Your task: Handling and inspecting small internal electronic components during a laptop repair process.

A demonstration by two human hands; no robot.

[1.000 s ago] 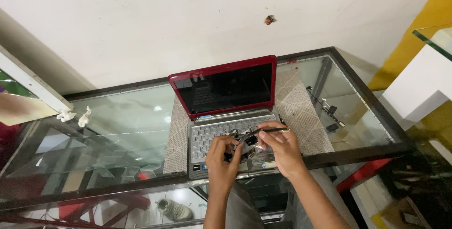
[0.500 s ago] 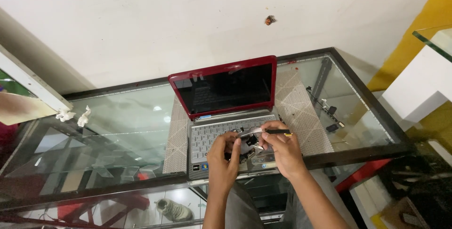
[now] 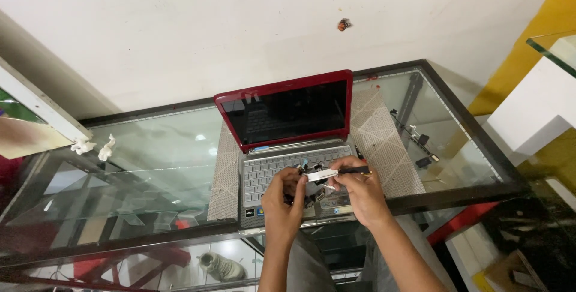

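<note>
Pinched between the fingertips of both hands, just below frame centre, is a small silver metal part [image 3: 318,175] with dark pieces clustered under it. Left hand [image 3: 284,203] closes on the part's left end from below; right hand [image 3: 359,191] closes on its right end and also holds a thin dark tool [image 3: 354,171], seemingly a small screwdriver, lying level with its tip at the part. What exactly the dark pieces are cannot be told. The work sits directly above the grey keyboard [image 3: 282,169] of an open red laptop [image 3: 287,112], whose dark screen fills the middle of the frame. A patterned mat [image 3: 384,148] lies under the laptop on a glass-topped table [image 3: 156,166]. Good practice, as a judgement: keep the part low over the keyboard so any loosened piece drops there, steady the left pinch, and keep the tool in line with the part. Small loose hardware [image 3: 423,151] lies at centre right; crumpled white tissue [image 3: 96,147] at centre left.
</note>
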